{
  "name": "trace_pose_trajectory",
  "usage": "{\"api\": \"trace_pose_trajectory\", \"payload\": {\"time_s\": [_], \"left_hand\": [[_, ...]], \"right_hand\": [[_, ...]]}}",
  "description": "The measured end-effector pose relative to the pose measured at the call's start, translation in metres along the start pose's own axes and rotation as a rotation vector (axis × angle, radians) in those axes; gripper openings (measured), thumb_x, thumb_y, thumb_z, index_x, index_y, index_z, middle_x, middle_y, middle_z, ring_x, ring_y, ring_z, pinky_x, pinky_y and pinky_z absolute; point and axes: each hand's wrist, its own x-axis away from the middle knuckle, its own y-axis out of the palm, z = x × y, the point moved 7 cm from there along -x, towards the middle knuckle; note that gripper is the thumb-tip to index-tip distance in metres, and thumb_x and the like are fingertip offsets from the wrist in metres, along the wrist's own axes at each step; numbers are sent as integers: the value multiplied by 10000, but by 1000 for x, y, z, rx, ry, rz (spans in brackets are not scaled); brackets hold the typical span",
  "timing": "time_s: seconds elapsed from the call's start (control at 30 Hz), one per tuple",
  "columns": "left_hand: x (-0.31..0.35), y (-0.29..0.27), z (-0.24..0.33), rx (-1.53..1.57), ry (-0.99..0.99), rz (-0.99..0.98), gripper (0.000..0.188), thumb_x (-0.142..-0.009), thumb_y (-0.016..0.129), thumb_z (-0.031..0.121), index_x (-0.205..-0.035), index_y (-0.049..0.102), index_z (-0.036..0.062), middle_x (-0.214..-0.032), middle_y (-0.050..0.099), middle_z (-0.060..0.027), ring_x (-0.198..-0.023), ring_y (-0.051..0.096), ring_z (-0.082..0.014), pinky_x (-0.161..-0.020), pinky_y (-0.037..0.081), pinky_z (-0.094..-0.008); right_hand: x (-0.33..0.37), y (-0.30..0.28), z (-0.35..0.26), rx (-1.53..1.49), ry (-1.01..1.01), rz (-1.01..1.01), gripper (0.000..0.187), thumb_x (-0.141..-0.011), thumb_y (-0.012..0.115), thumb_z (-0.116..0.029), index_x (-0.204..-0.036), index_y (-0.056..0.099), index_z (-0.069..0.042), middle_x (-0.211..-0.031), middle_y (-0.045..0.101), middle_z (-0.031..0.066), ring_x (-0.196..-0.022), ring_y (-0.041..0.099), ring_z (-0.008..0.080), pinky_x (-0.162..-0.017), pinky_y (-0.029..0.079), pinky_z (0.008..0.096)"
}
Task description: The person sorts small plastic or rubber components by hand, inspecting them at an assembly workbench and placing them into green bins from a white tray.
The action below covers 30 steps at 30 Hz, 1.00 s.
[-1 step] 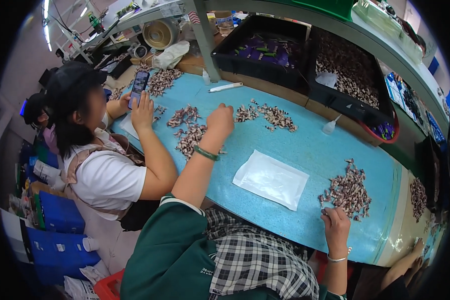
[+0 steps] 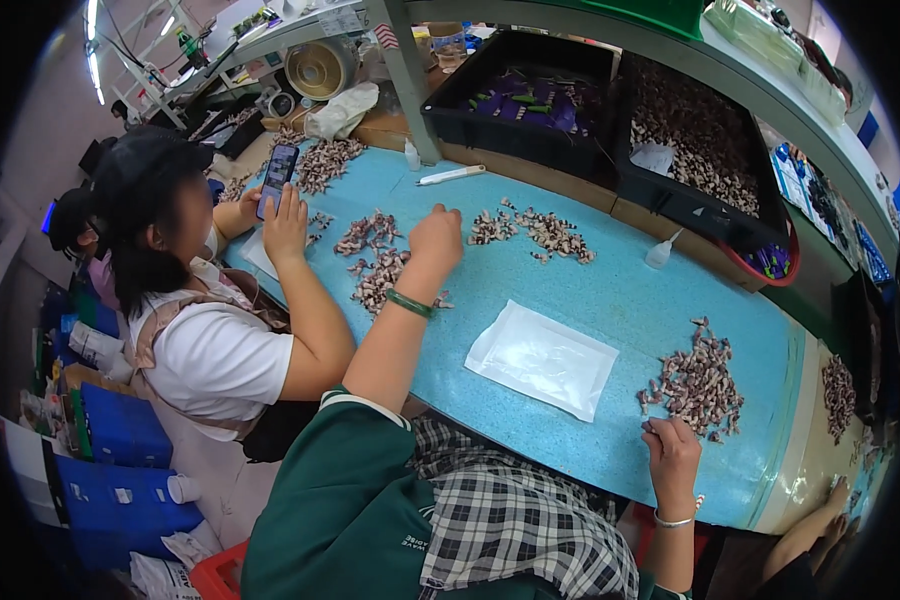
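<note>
Above the blue work surface, my left hand [image 2: 436, 240] is closed with its fingers curled, between a pile of small brown-and-white pieces [image 2: 375, 280] and a smaller group of them [image 2: 550, 235]. What it holds, if anything, is hidden. A green bangle circles that wrist. My right hand [image 2: 673, 452] pinches at the near edge of a larger heap of the same pieces [image 2: 700, 385]; whatever lies between the fingertips is too small to name. Flat between my two hands lies a white packet [image 2: 542, 360].
At my left a person holds up a phone [image 2: 277, 178]. Along the back stand a black crate [image 2: 525, 125] with purple and green things and another black crate [image 2: 695, 205] full of pieces. A small dropper bottle [image 2: 660, 252] and a white pen-like tool [image 2: 450, 175] lie before them.
My left hand has shifted very slightly left and away from me. My right hand stays at the edge of the heap.
</note>
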Motion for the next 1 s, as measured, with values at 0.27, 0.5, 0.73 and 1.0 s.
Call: {"api": "trace_pose_trajectory", "payload": {"time_s": [0.27, 0.5, 0.73, 1.0], "left_hand": [[-9, 23, -15, -10, 102, -79, 142, -737, 624, 74, -878, 631, 59, -935, 598, -177, -856, 605, -366, -725, 500, -433], [1, 22, -1, -29, 145, -5, 123, -790, 546, 47, -897, 605, 29, -841, 634, -197, -769, 629, -392, -665, 519, -451], [57, -23, 41, 1086, 0, -162, 156, -797, 660, 9, -933, 583, 11, -753, 644, -99, -636, 629, -189, -556, 489, -279], [157, -3, 73, 1918, -195, -681, 201, -880, 584, 43, -1073, 594, -10, -832, 621, -71, -680, 602, -137, -612, 490, -240]], "right_hand": [[7, 4, 4, -67, 66, -29, 197, -682, 683, 33, -863, 626, -19, -761, 599, 105, -679, 602, 278, -579, 473, 366], [9, 15, 10, 85, 72, -136, 144, -672, 684, 1, -800, 624, -25, -743, 562, 103, -675, 591, 280, -584, 477, 372], [9, 16, 9, 133, 52, -155, 92, -708, 665, -43, -790, 624, -46, -740, 540, 96, -665, 578, 253, -556, 461, 368], [-53, 40, -30, -359, 90, -266, 72, -764, 678, -80, -827, 667, -46, -754, 600, 85, -633, 595, 238, -582, 472, 329]]}}
